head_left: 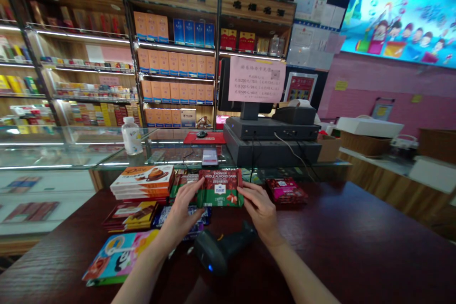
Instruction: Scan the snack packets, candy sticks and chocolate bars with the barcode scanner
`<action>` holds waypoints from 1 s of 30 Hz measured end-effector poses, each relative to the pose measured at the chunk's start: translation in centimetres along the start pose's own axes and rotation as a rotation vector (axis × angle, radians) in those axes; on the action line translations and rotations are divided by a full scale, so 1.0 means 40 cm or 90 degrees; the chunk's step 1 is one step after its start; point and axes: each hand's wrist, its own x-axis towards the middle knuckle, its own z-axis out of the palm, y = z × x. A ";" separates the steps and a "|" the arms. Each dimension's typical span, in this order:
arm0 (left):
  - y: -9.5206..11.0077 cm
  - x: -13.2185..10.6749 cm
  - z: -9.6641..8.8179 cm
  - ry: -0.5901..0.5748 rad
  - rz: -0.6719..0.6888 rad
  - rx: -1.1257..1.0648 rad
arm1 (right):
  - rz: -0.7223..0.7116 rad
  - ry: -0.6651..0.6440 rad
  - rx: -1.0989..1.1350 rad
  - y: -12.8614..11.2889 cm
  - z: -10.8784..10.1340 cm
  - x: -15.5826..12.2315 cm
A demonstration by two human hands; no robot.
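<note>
Glossy paper chocolate wrapper (220,188), polished wood counter (331,213), matt plastic barcode scanner (221,248).

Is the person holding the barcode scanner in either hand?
No, the left hand and right hand hold a dark almond chocolate bar, while the black barcode scanner lies on the counter.

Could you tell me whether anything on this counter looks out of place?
The black barcode scanner lies on its side on the wooden counter below the left hand and right hand, and the colourful packet at front left sits skewed, out of line with the stacked chocolate bars.
</note>
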 end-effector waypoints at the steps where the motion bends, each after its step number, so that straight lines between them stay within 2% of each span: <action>1: 0.000 -0.001 0.000 -0.006 -0.002 0.000 | 0.001 0.004 0.005 0.002 -0.001 0.000; 5: 0.000 -0.002 0.001 0.005 -0.007 -0.003 | 0.057 0.026 0.020 0.007 0.002 -0.006; 9: 0.005 0.001 -0.006 0.060 -0.022 -0.005 | 0.132 0.020 0.045 0.000 0.009 -0.011; 14: 0.029 0.001 -0.018 0.124 -0.076 0.022 | 0.138 -0.004 0.070 -0.018 0.017 -0.005; 19: 0.048 0.007 -0.017 0.188 -0.095 0.070 | 0.171 0.045 0.051 -0.023 0.030 -0.006; 23: 0.045 0.013 -0.008 0.231 -0.108 0.061 | 0.240 -0.007 0.098 -0.031 0.039 -0.011; 25: 0.043 0.014 -0.005 0.220 -0.114 0.032 | 0.265 -0.025 0.109 -0.037 0.041 -0.011; 30: 0.049 0.009 0.000 0.126 -0.189 0.005 | 0.322 -0.009 0.149 -0.043 0.044 -0.005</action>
